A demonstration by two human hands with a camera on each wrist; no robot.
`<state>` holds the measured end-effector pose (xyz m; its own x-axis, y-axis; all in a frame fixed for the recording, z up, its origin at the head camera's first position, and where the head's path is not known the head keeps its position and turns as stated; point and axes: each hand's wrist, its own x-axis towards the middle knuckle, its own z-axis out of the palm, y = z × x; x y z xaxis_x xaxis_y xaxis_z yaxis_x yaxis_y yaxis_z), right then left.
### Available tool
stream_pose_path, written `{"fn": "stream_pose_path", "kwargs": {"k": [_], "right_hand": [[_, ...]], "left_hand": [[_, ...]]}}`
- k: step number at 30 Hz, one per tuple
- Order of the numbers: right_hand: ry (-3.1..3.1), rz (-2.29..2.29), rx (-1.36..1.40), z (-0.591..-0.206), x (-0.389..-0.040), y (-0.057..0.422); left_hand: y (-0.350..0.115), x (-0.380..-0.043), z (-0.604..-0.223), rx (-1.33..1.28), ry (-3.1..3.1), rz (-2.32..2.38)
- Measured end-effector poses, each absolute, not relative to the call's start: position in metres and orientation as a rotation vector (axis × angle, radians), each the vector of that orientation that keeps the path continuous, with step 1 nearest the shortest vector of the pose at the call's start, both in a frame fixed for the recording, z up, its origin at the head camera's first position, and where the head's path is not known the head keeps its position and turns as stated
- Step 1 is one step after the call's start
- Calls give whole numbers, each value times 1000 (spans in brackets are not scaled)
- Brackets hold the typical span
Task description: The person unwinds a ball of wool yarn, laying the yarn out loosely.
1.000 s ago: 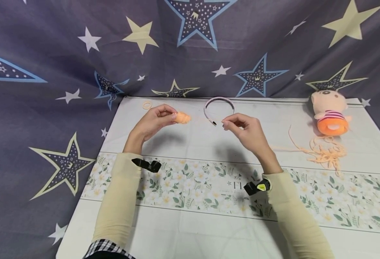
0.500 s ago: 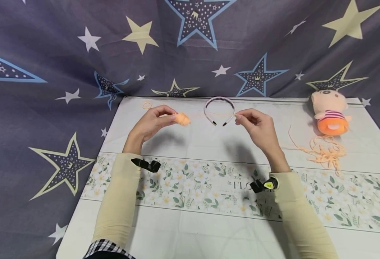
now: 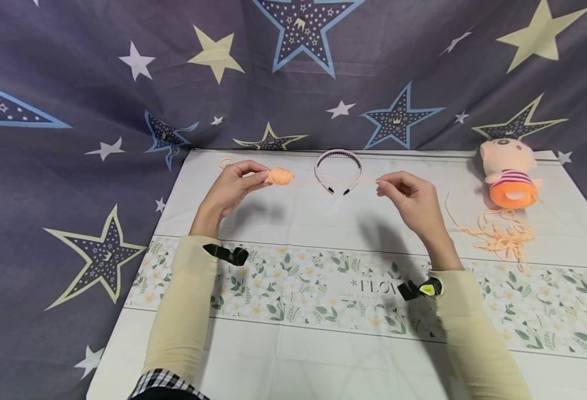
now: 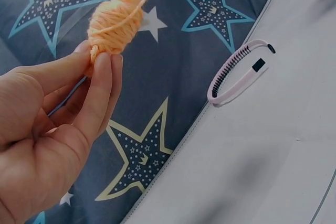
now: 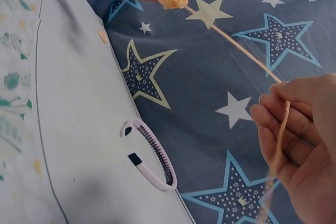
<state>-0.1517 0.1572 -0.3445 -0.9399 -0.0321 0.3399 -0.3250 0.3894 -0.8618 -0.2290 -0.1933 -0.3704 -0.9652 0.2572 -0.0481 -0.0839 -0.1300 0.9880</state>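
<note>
A small ball of orange yarn (image 4: 116,22) is pinched at its lower end between the thumb and fingertips of my left hand (image 3: 230,188). From the ball a single yarn strand (image 5: 236,44) runs taut across to my right hand (image 3: 413,204), which pinches it between thumb and forefinger. Past those fingers the strand hangs down along the palm in the right wrist view. Both hands are raised over the back part of the table. A loose heap of the same yarn (image 3: 508,236) lies on the table to the right of my right hand.
A pink headband (image 3: 339,153) with dark inner teeth lies at the back middle of the table (image 3: 283,344). Behind my left hand is a small orange ring (image 3: 226,161). A plush toy (image 3: 510,166) with an orange bottom sits at the back right, before a star-patterned curtain (image 3: 398,50).
My right hand has drawn away to the right, lengthening the strand between the hands. The left hand stays nearly in place, and the yarn ball has turned slightly in its fingers.
</note>
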Motion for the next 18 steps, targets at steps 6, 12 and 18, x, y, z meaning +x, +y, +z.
{"fn": "stream_pose_path", "kwargs": {"k": [6, 12, 18], "right_hand": [[-2339, 1605, 287, -347, -152, 171], [-2290, 1565, 219, -350, -155, 191], [-2312, 1504, 100, -368, -161, 219]], "left_hand": [[-196, -229, -372, 196, 2007, 2125], [-200, -229, -373, 217, 2078, 2019], [-203, -229, -372, 203, 2046, 2074]]}}
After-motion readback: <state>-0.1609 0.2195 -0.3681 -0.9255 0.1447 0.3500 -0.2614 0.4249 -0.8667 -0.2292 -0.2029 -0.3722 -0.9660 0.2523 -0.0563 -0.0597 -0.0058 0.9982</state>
